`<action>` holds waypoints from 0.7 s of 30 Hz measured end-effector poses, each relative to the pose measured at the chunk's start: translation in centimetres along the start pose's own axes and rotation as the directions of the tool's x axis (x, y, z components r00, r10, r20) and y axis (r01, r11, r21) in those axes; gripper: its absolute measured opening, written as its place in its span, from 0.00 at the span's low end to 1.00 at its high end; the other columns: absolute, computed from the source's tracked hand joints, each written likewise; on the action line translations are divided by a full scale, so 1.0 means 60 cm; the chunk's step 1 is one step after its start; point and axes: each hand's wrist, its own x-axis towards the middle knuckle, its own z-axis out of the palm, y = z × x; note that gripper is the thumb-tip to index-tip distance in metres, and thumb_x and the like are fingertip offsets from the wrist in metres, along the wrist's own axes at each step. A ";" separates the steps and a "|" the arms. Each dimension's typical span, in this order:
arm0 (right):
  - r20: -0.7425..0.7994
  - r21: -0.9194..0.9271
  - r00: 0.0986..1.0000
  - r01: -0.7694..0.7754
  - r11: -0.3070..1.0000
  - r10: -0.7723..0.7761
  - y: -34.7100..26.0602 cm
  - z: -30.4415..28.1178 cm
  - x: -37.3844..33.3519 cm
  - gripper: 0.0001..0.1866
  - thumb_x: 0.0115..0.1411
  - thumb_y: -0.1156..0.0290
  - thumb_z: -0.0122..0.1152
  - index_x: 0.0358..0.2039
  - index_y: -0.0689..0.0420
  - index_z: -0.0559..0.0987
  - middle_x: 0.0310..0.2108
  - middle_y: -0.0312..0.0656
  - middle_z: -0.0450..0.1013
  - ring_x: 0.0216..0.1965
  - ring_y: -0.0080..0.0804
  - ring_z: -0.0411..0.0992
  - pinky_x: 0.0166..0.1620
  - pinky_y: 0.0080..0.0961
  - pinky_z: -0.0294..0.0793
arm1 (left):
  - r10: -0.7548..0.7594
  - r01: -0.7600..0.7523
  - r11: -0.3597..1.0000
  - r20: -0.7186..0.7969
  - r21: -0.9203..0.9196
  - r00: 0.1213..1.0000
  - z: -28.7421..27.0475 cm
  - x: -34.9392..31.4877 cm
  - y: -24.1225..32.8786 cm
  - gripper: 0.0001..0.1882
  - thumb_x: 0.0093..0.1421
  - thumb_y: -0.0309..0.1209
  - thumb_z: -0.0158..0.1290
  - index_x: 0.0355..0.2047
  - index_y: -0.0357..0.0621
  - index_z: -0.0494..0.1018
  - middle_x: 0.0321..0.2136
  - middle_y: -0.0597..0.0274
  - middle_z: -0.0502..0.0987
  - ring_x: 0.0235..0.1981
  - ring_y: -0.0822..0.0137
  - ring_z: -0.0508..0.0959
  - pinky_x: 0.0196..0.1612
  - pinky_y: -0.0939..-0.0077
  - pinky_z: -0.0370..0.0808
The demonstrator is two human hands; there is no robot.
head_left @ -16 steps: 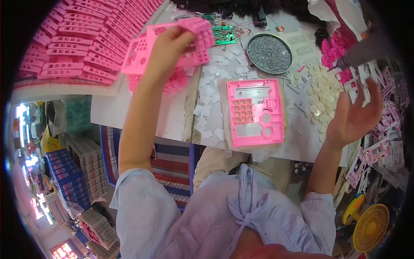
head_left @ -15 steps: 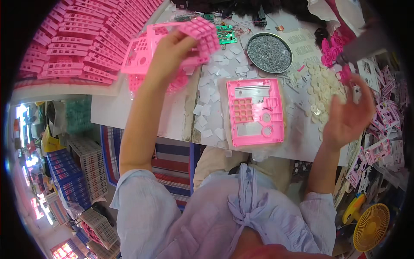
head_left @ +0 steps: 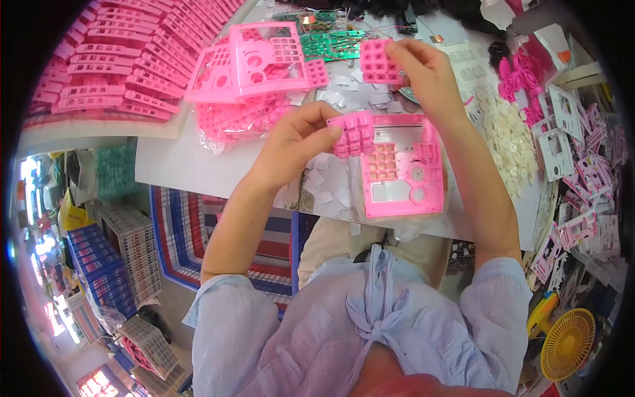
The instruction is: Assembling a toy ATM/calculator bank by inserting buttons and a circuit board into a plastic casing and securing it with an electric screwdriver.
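Observation:
My left hand (head_left: 297, 142) pinches a pink rubber-like keypad (head_left: 355, 134) by its left edge, its marked key faces turned up. It hangs over the upper left corner of a pink plastic casing (head_left: 433, 192) lying open on the table. Farther off, my right hand (head_left: 426, 76) grips a second pink keypad (head_left: 380, 61), whose hollow square cells show. The casing has a grid of square holes, a clear window and round openings. Part of its upper left is hidden behind the left keypad.
Pink casings (head_left: 264, 69) lie on a plastic bag of pink parts (head_left: 231, 129) at the left, before tall stacks of pink casings (head_left: 99, 73). Green circuit boards (head_left: 331, 45) lie at the back. Cream round pieces (head_left: 493, 129) spread at the right; a yellow fan (head_left: 567, 344) stands lower right.
My left hand has come from the pink casings toward the open casing with a keypad. My right hand has moved left from the cream pieces and now holds another keypad.

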 end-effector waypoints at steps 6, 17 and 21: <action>0.224 -0.434 0.824 0.563 0.703 -0.521 -0.030 0.013 -0.051 0.17 0.58 0.72 0.64 0.48 0.57 0.81 0.47 0.45 0.79 0.50 0.46 0.74 0.54 0.38 0.73 | -0.032 0.020 0.976 -0.049 -0.215 0.998 -0.008 -0.023 -0.013 0.09 0.69 0.32 0.53 0.41 0.39 0.73 0.36 0.64 0.79 0.38 0.74 0.79 0.44 0.74 0.79; 0.512 -0.266 0.792 0.515 0.815 -0.334 -0.103 -0.048 -0.160 0.12 0.53 0.74 0.69 0.39 0.57 0.81 0.32 0.38 0.77 0.37 0.37 0.72 0.40 0.33 0.71 | -0.179 0.192 0.976 0.119 -0.103 0.977 0.035 -0.050 -0.031 0.17 0.72 0.35 0.47 0.56 0.37 0.68 0.47 0.56 0.77 0.43 0.69 0.78 0.46 0.72 0.78; 0.626 -0.531 0.750 0.609 0.589 -0.213 -0.118 -0.052 -0.172 0.08 0.55 0.70 0.68 0.33 0.58 0.80 0.29 0.42 0.74 0.35 0.43 0.73 0.41 0.37 0.72 | -0.107 0.118 0.989 -0.120 0.091 0.987 0.005 -0.055 -0.050 0.14 0.71 0.33 0.48 0.50 0.37 0.72 0.44 0.58 0.78 0.40 0.73 0.76 0.43 0.76 0.75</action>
